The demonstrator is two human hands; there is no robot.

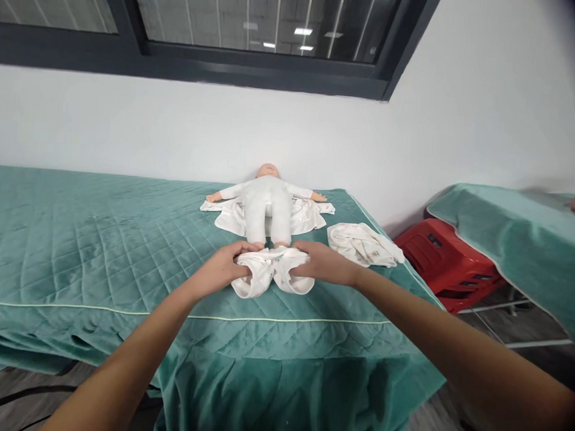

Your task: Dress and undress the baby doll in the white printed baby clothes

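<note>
A baby doll (269, 199) with a white cloth body lies on its back, arms spread and legs toward me. Beneath it a white patterned baby shirt (229, 218) is spread open. At the doll's feet, a pair of white baby pants (257, 283) is bunched up, its openings facing me. My left hand (227, 263) grips the left side of the pants, fingers partly inside the opening. On the other side my right hand (321, 264) is closed on the fabric in the same way. The doll's feet are mostly hidden behind the pants and my fingers.
A crumpled white patterned garment (362, 244) lies right of the doll. The bed has a green quilted cover (102, 247) and stands against a white wall (130, 122) under a dark-framed window. Red plastic stools (441, 258) and another green-covered bed (509, 217) are at the right.
</note>
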